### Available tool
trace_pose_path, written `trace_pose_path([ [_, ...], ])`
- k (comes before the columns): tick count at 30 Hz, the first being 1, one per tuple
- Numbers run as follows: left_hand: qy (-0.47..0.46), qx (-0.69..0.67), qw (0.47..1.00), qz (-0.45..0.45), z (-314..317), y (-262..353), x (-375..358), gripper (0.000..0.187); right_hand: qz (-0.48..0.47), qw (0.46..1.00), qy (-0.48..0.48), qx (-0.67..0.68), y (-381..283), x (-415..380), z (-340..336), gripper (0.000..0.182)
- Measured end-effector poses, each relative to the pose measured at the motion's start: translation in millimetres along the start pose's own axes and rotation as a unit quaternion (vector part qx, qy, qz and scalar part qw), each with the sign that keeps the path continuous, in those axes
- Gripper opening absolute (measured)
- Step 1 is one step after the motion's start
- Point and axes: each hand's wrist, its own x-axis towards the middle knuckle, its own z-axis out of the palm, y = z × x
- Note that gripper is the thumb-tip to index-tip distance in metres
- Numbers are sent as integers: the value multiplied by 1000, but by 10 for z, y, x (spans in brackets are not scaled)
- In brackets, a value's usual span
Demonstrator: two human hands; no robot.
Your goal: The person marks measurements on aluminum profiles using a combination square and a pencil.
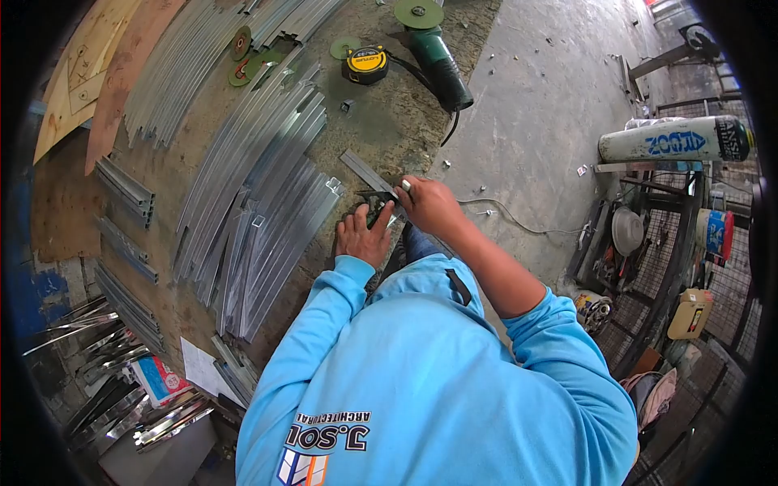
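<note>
A short grey metal bar (pixel 366 168) lies slanted at the table's near edge, its lower end passing under my hands. Against the bar sits a small black angular piece (pixel 374 197), partly covered by fingers. My left hand (pixel 363 236) has its fingers bent over this black piece, thumb pointing toward the bar. My right hand (pixel 431 207) is closed beside it, fingertips down at the bar. A small white spot shows at its fingers; whatever it grips is too small to name. Just left of my hands lies a stack of thin metal channels (pixel 271 243).
An angle grinder (pixel 438 69) with a green disc rests at the table's right edge, beside a yellow-black tape measure (pixel 366 65). More long metal strips (pixel 174 81) lie farther back. On the right, an argon cylinder (pixel 673 142) lies on a rack; a cable (pixel 519 212) crosses the floor.
</note>
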Motion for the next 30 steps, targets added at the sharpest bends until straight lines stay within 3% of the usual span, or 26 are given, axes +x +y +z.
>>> trace_pose_path([
  [4,-3,10,1000,0,-29,5,-8,75,-34,999,2,-31,16,-8,-16,23],
  [6,12,2,1000,9,-31,6,25,75,74,973,-180,-123,30,-183,-243,28],
  [8,11,3,1000,6,-26,-12,7,76,142,950,-222,-167,313,-428,-234,31],
  [9,2,-2,1000,-3,-2,6,13,76,140,950,-219,-173,415,-512,-207,31],
  [11,-13,1,1000,-11,36,24,-30,78,81,987,-93,-101,559,-733,-115,33],
  [13,-21,-11,1000,-12,24,3,-3,79,68,992,-76,-71,505,-771,13,32],
  [15,14,-6,1000,1,-22,-5,4,81,163,978,-116,65,481,-757,134,29],
  [16,44,-8,999,10,-39,-3,-17,83,164,973,-76,143,506,-767,179,26],
  [17,46,-5,999,7,-47,-8,-49,83,160,974,-77,143,578,-788,160,26],
  [19,118,-82,989,-37,-123,29,-169,89,172,976,38,128,457,-847,-79,26],
  [22,96,-57,993,-44,-35,-10,-368,71,196,962,91,167,837,-882,-424,28],
  [24,100,-36,994,-28,49,1,-424,46,187,970,65,142,809,-928,-887,28],
  [30,73,-70,989,-104,42,49,-447,40,169,979,-95,68,930,-843,-1324,28],
])
